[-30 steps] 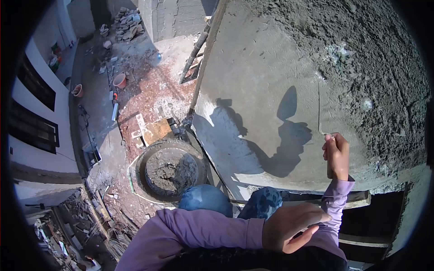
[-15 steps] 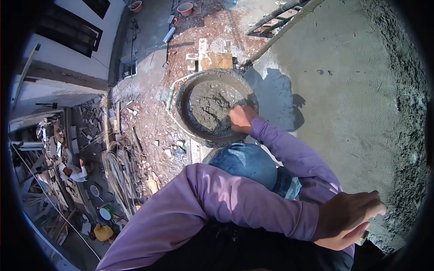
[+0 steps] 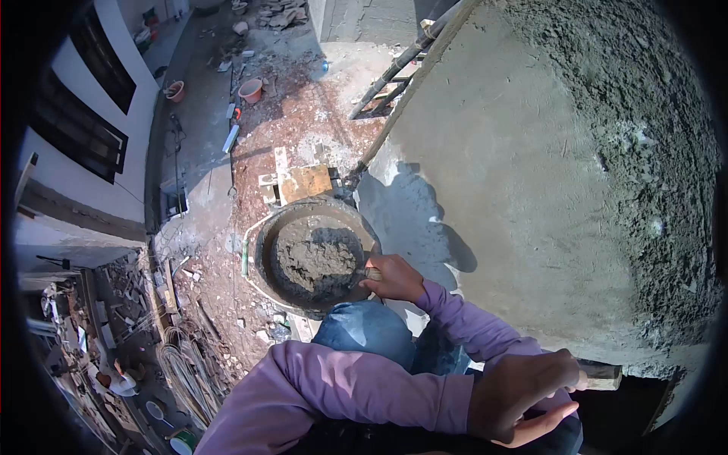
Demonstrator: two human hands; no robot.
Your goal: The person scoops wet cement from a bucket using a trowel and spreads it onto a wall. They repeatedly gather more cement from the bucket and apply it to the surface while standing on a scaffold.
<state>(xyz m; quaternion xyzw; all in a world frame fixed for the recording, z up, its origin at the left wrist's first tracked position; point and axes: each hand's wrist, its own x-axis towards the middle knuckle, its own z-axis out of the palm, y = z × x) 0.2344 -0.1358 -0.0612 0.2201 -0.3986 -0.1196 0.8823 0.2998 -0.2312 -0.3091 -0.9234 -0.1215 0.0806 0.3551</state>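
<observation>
My right hand [image 3: 398, 277] is closed around the short pale handle of a trowel [image 3: 372, 274] at the right rim of a round tub [image 3: 267, 282]; the blade is hidden. Grey wet mortar [image 3: 315, 262] lies heaped in the tub, partly in shade. My left arm crosses in front of my body. My left hand [image 3: 523, 398] hangs over my right forearm, fingers loosely bent and thumb apart, with nothing seen in it. Just beyond its fingers a pale block end [image 3: 603, 377] shows. My blue-clad knee [image 3: 364, 334] is close below the tub.
A wall [image 3: 516, 189] on the right has smooth wet plaster, rough [image 3: 667, 152] along its far side. Dark poles [image 3: 402, 64] lean near its edge. A stained board [image 3: 305, 183] lies beyond the tub. Coiled rods [image 3: 186, 371], rubble and another person [image 3: 117, 379] are lower left.
My view has swung, so the tub appears lower and further left. My right hand has drawn back from the mortar to the rim, its handle now visible. My left hand appears further left.
</observation>
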